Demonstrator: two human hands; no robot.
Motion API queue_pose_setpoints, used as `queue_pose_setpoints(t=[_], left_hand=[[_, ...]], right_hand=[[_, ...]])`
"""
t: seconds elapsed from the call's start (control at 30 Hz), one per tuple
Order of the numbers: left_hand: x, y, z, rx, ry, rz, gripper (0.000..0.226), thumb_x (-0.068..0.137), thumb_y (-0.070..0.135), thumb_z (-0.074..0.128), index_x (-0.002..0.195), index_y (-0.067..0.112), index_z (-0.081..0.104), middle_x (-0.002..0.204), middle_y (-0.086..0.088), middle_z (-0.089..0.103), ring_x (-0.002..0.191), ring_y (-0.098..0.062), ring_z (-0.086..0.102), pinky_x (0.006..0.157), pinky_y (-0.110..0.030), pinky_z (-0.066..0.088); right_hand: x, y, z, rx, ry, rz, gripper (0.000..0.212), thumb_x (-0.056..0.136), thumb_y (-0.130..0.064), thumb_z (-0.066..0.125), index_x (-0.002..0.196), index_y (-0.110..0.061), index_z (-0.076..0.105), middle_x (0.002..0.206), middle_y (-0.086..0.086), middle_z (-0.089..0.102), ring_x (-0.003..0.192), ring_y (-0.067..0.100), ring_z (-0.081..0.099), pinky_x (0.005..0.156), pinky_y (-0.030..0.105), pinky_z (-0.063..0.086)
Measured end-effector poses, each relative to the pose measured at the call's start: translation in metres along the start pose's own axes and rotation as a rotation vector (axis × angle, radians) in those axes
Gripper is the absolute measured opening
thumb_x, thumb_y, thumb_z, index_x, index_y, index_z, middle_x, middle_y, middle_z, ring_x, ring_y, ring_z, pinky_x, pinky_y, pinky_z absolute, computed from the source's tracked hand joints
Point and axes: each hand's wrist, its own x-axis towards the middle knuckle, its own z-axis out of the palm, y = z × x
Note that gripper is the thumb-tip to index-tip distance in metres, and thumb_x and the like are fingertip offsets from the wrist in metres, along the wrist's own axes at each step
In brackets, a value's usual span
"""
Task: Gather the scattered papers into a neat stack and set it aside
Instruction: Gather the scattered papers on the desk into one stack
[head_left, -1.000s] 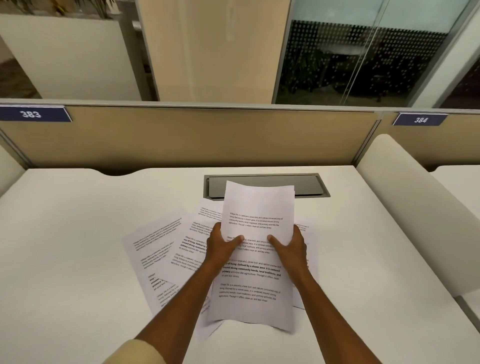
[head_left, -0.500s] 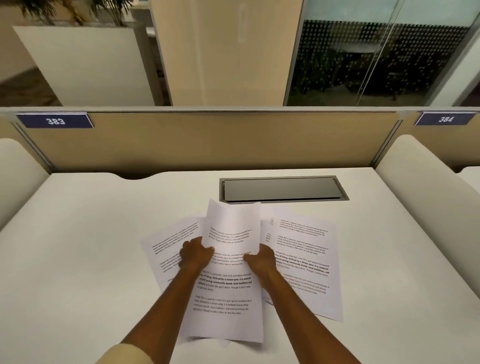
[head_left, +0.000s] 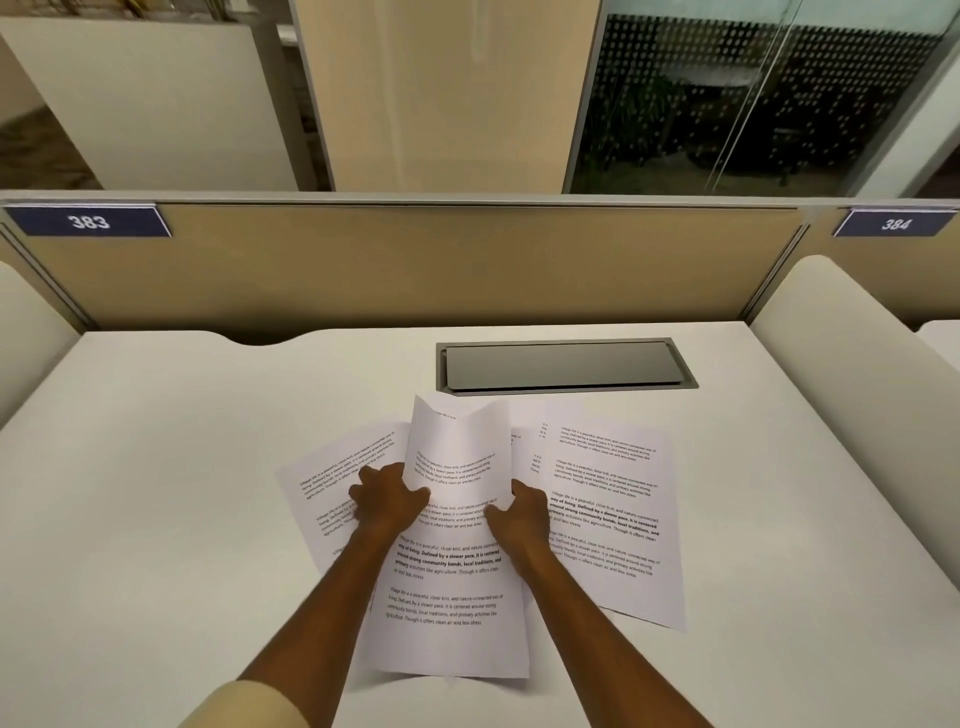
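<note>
Both hands hold a bundle of printed white sheets (head_left: 452, 582) by its long edges, slightly bowed, over the middle of the white desk (head_left: 156, 493). My left hand (head_left: 387, 501) grips its left edge and my right hand (head_left: 522, 512) grips its right edge. A loose printed sheet (head_left: 613, 514) lies flat on the desk to the right, with another edge peeking out beneath it. More loose sheets (head_left: 332, 493) lie to the left, partly hidden under my left hand and the bundle.
A grey cable-tray lid (head_left: 563, 366) is set into the desk just behind the papers. A tan partition (head_left: 415, 265) with labels 383 and 384 closes the back. Rounded white side dividers (head_left: 852, 374) flank the desk.
The held bundle has come down and nearer to me and now bows at its top. My hands have squeezed closer together. The view has shifted, showing the right-hand loose sheet in full.
</note>
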Motion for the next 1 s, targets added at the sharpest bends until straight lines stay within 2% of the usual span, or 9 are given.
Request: queue_pose_setpoints(t=[0.13, 0.23, 0.3, 0.4, 0.53, 0.77, 0.83, 0.9, 1.0], left_hand=[[-0.003, 0.000, -0.004, -0.045, -0.020, 0.008, 0.058, 0.079, 0.052, 0.066, 0.128, 0.022, 0.057, 0.134, -0.016, 0.049, 0.127, -0.039, 0.041, 0.106, -0.053, 0.037], [0.014, -0.012, 0.003, -0.214, -0.030, 0.011, 0.084, 0.052, 0.070, 0.064, 0.123, 0.026, 0.062, 0.127, -0.011, 0.061, 0.115, -0.035, 0.058, 0.098, -0.055, 0.048], [0.047, -0.033, 0.026, -0.302, -0.040, 0.033, 0.086, 0.044, 0.071, 0.065, 0.119, 0.029, 0.063, 0.123, -0.007, 0.064, 0.108, -0.030, 0.063, 0.092, -0.055, 0.053], [0.047, -0.034, 0.036, -0.244, -0.029, 0.073, 0.076, 0.047, 0.074, 0.066, 0.113, 0.038, 0.061, 0.121, -0.006, 0.065, 0.107, -0.032, 0.064, 0.091, -0.058, 0.051], [0.015, -0.014, 0.020, -0.129, -0.001, 0.101, 0.072, 0.055, 0.068, 0.064, 0.117, 0.031, 0.062, 0.121, -0.008, 0.062, 0.114, -0.037, 0.058, 0.096, -0.064, 0.044], [0.014, -0.021, 0.015, -0.206, 0.061, 0.170, 0.064, 0.057, 0.062, 0.065, 0.106, 0.020, 0.067, 0.111, -0.012, 0.066, 0.102, -0.034, 0.063, 0.091, -0.053, 0.052], [0.006, -0.018, 0.008, -0.234, 0.069, 0.210, 0.052, 0.066, 0.047, 0.074, 0.106, 0.016, 0.068, 0.108, -0.011, 0.070, 0.097, -0.032, 0.066, 0.088, -0.052, 0.054], [0.003, -0.016, 0.004, -0.270, 0.067, 0.225, 0.048, 0.070, 0.038, 0.077, 0.109, 0.012, 0.068, 0.108, -0.011, 0.071, 0.095, -0.030, 0.068, 0.085, -0.051, 0.057], [0.003, -0.019, 0.001, -0.309, 0.052, 0.241, 0.057, 0.065, 0.045, 0.072, 0.112, 0.012, 0.067, 0.111, -0.009, 0.071, 0.097, -0.029, 0.068, 0.085, -0.049, 0.057]], right_hand=[[-0.011, -0.007, -0.004, -0.022, 0.011, -0.009, 0.052, 0.080, -0.031, 0.064, 0.130, -0.017, 0.060, 0.128, 0.008, 0.054, 0.115, 0.027, 0.056, 0.102, 0.041, 0.050], [-0.015, -0.010, -0.006, -0.035, 0.010, -0.041, 0.049, 0.082, -0.031, 0.064, 0.128, -0.016, 0.061, 0.128, 0.008, 0.056, 0.118, 0.027, 0.055, 0.103, 0.042, 0.048], [-0.019, -0.012, -0.009, -0.042, 0.007, -0.061, 0.048, 0.085, -0.029, 0.064, 0.130, -0.014, 0.059, 0.130, 0.009, 0.053, 0.123, 0.027, 0.053, 0.106, 0.041, 0.046], [-0.021, -0.010, -0.011, -0.023, 0.006, -0.055, 0.051, 0.089, -0.027, 0.064, 0.136, -0.011, 0.053, 0.136, 0.010, 0.049, 0.127, 0.026, 0.048, 0.109, 0.037, 0.042], [-0.019, -0.002, -0.008, 0.110, 0.008, -0.061, 0.048, 0.083, -0.031, 0.067, 0.128, -0.014, 0.061, 0.132, 0.006, 0.056, 0.119, 0.021, 0.056, 0.102, 0.036, 0.051], [-0.023, -0.009, -0.011, 0.419, -0.099, -0.058, 0.033, 0.089, -0.027, 0.067, 0.121, -0.025, 0.061, 0.115, -0.009, 0.065, 0.103, 0.012, 0.064, 0.090, 0.033, 0.056], [-0.022, -0.013, -0.011, 0.499, -0.152, -0.032, 0.035, 0.088, -0.029, 0.068, 0.122, -0.026, 0.061, 0.117, -0.007, 0.067, 0.099, 0.012, 0.067, 0.083, 0.031, 0.059], [-0.019, -0.017, -0.011, 0.569, -0.201, -0.013, 0.033, 0.088, -0.028, 0.068, 0.120, -0.026, 0.062, 0.115, -0.004, 0.069, 0.098, 0.015, 0.070, 0.082, 0.034, 0.060], [-0.013, -0.022, -0.010, 0.631, -0.232, -0.016, 0.023, 0.087, -0.023, 0.071, 0.110, -0.022, 0.066, 0.111, 0.003, 0.073, 0.100, 0.022, 0.071, 0.089, 0.045, 0.059]])
